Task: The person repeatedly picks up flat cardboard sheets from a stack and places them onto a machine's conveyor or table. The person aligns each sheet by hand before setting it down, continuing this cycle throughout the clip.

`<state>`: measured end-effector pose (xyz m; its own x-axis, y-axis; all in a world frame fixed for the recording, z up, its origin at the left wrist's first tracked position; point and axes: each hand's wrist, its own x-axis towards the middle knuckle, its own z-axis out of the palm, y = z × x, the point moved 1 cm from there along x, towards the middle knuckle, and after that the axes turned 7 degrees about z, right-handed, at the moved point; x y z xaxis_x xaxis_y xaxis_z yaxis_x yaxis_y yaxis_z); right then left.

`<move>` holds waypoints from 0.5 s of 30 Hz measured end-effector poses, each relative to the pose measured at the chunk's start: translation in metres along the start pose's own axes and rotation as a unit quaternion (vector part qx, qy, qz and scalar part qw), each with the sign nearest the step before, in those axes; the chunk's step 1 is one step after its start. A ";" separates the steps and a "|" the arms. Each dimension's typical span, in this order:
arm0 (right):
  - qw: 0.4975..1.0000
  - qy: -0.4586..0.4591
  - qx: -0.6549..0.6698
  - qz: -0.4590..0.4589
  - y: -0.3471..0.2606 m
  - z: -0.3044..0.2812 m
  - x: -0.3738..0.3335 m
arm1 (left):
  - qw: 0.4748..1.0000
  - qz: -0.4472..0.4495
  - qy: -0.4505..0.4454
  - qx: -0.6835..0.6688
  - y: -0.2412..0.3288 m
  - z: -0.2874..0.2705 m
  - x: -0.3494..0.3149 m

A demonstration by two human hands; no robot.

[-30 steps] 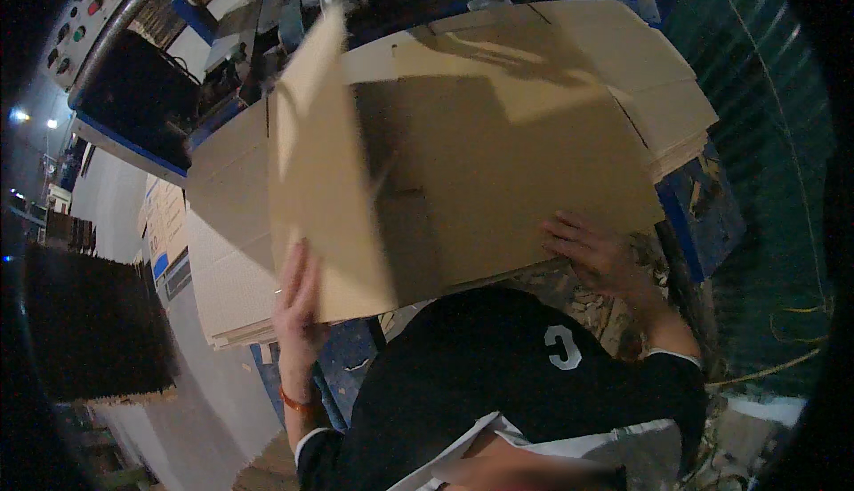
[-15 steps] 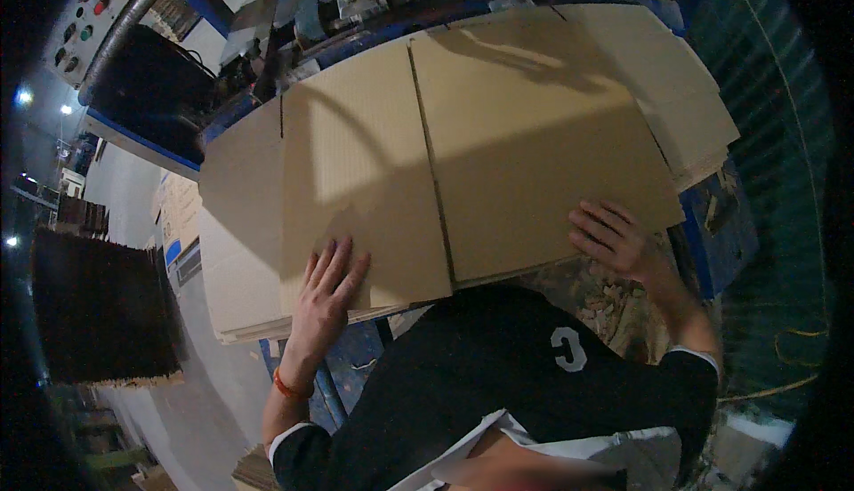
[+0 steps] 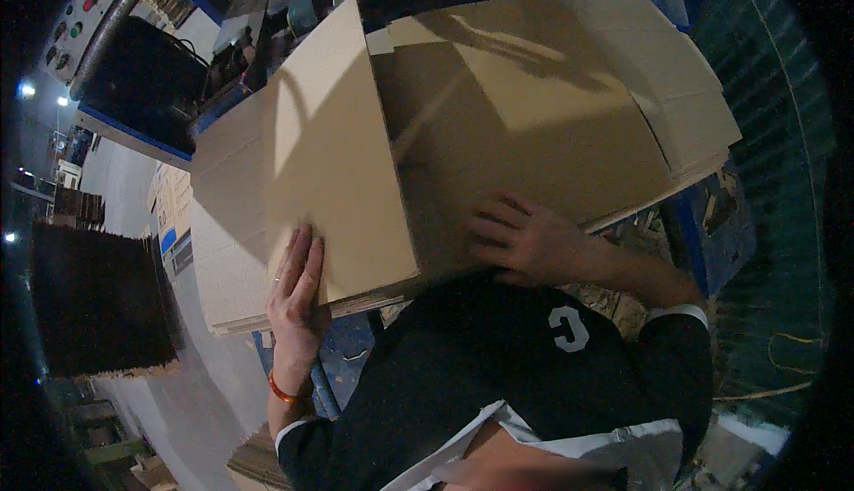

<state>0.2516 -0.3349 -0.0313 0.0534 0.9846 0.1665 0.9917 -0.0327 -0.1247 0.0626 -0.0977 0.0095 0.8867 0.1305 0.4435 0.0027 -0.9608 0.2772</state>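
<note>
Since the earlier frame, where the cardboard sheet lay flat on the pile with both palms spread on it, its left panel [image 3: 334,153] has tipped up along the fold and now stands tilted, the upper corner raised toward the machinery behind. The left hand [image 3: 298,291] has slid to the near left edge of that raised panel: the fingers lie flat against its face and the thumb side wraps the edge, so the hand is closed loosely on the panel rather than clamped hard. An orange band sits on that wrist. The right hand [image 3: 525,242] has moved inward from the near right corner and now rests on the flat part of the sheet [image 3: 534,126], just right of the fold, fingers bent and spread, pressing down and gripping nothing. The two hands are apart, one on each side of the fold.

Under the sheet lies a stack of flattened cardboard [image 3: 227,251], its edges showing to the left of the panel and near the left hand. The stack sits on a blue desk [image 3: 703,224], whose frame shows to the right of the sheet. Left of the stack, well apart, stands a dark bundle of corrugated board [image 3: 98,304].
</note>
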 end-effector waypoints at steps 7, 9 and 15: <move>0.997 0.075 -0.035 -0.010 -0.003 0.029 0.002 | 0.997 0.045 -0.018 0.063 0.007 0.007 -0.006; 0.996 0.083 -0.023 -0.015 -0.003 0.037 -0.001 | 0.995 0.066 -0.058 0.054 0.006 0.015 -0.008; 0.994 0.089 0.059 0.033 0.008 0.023 -0.025 | 0.987 0.077 -0.134 0.051 -0.002 0.051 -0.022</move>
<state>0.2558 -0.3557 -0.0594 0.1479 0.9349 0.3226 0.9650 -0.0651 -0.2539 0.0668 -0.1110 -0.0437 0.9704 -0.0754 0.2294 -0.1073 -0.9857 0.1298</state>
